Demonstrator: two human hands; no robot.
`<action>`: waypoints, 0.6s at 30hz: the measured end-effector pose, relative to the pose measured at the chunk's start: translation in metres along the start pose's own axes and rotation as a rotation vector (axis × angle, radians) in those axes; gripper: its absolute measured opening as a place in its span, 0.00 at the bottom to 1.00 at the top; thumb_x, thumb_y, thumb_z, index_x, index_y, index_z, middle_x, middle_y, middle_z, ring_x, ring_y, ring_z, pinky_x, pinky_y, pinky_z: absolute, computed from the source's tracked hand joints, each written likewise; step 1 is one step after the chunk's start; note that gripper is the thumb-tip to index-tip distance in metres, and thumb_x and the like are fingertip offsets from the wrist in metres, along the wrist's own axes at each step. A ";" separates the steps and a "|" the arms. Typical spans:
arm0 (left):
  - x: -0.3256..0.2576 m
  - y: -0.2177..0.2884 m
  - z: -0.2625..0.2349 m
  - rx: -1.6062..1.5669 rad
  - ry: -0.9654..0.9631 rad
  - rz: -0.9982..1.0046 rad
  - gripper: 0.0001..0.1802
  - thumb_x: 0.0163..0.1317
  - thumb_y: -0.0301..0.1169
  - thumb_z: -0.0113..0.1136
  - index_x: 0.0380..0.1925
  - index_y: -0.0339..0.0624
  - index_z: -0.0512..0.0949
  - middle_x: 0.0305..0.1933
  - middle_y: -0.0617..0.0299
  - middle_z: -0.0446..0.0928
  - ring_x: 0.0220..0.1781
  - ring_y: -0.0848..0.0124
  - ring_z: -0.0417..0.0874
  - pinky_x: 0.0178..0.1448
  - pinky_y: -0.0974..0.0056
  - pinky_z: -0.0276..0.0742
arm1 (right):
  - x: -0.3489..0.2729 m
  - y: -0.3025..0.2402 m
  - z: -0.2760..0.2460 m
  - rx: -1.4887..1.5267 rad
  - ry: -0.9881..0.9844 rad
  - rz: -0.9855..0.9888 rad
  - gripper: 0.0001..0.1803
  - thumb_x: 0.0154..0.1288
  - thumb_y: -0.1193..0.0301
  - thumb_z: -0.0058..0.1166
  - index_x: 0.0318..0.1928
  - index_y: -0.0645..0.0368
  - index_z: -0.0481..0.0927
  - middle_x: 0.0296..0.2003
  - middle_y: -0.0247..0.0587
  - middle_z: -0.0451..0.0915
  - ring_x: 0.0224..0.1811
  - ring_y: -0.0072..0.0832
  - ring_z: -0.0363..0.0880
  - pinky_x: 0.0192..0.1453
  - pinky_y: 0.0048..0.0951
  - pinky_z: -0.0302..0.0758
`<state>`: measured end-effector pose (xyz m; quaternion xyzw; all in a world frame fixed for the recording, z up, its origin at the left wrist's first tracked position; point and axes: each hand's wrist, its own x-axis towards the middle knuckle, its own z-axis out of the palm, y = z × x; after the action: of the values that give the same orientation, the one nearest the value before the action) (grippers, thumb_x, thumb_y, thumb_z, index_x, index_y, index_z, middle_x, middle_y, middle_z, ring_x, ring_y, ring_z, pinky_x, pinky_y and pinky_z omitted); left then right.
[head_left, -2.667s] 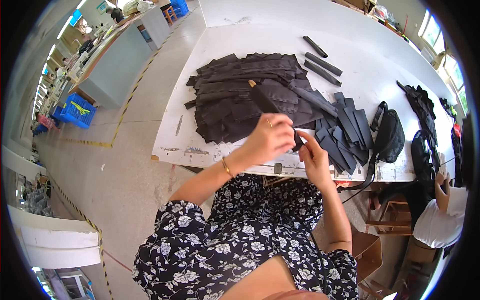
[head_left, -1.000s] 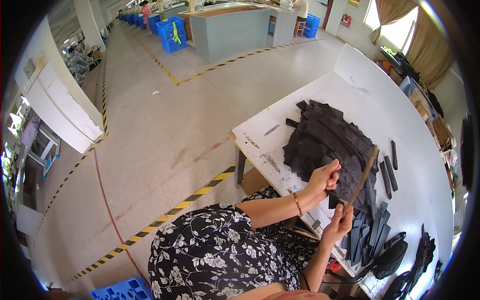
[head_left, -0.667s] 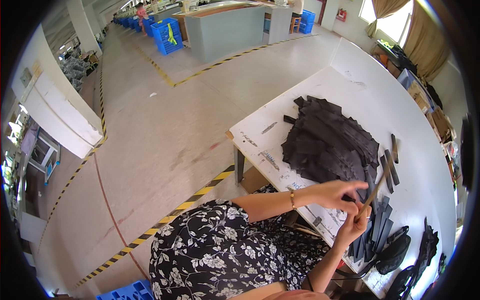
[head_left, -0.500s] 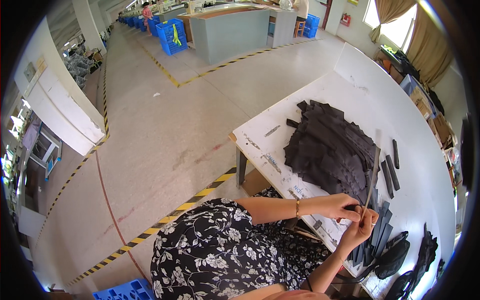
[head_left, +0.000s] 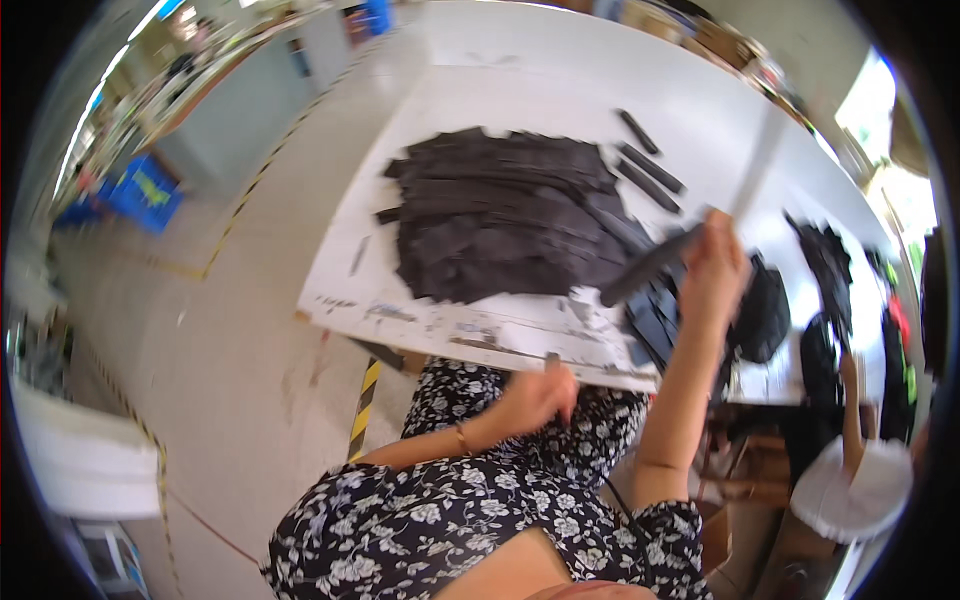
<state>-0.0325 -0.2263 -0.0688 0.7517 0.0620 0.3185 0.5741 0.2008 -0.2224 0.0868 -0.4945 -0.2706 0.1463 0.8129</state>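
My right hand is raised over the right part of the white table, closed around a dark fabric strip that slants down to the left. A long, thin, pale blade-like strip, smeared by motion, rises from the same hand. Low at the table's front edge is my left hand, its fingers curled and blurred; whether it holds anything does not show. A broad heap of dark fabric pieces covers the middle of the table. Below my right hand lie several flat dark strips.
Three short dark rolled strips lie beyond the heap. A black bag-like bundle and other dark items rest at the right. Another person in a white hat is at the lower right. Blue crates stand far left.
My hands have come apart; the left dropped toward the table's front edge, the right lifted with the pale strip. A dark fabric strip now hangs from my right hand. The view has turned right.
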 end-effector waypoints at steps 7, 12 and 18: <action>0.111 0.056 -0.051 -0.266 0.298 0.072 0.14 0.64 0.25 0.63 0.48 0.36 0.74 0.39 0.64 0.78 0.39 0.81 0.79 0.43 0.76 0.74 | -0.053 0.021 0.015 -0.191 -0.324 0.140 0.13 0.70 0.64 0.56 0.39 0.63 0.82 0.17 0.18 0.64 0.18 0.08 0.55 0.21 0.17 0.49; 0.114 0.042 -0.052 -0.445 0.379 -0.116 0.08 0.60 0.23 0.67 0.37 0.36 0.78 0.34 0.68 0.78 0.38 0.82 0.78 0.43 0.76 0.74 | -0.072 0.025 0.016 -0.173 -0.273 0.053 0.11 0.69 0.66 0.59 0.41 0.62 0.81 0.21 0.19 0.66 0.22 0.08 0.57 0.24 0.16 0.52; 0.112 0.046 -0.048 -0.743 0.449 -0.168 0.07 0.61 0.24 0.66 0.37 0.38 0.78 0.34 0.71 0.76 0.38 0.83 0.75 0.44 0.75 0.73 | -0.077 0.058 -0.007 -0.048 -0.391 0.253 0.08 0.68 0.69 0.59 0.40 0.61 0.79 0.20 0.20 0.67 0.20 0.08 0.57 0.22 0.15 0.49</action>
<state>0.0168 -0.1510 0.0245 0.3987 0.1276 0.4269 0.8016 0.1436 -0.2394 0.0104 -0.5058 -0.3620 0.3338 0.7083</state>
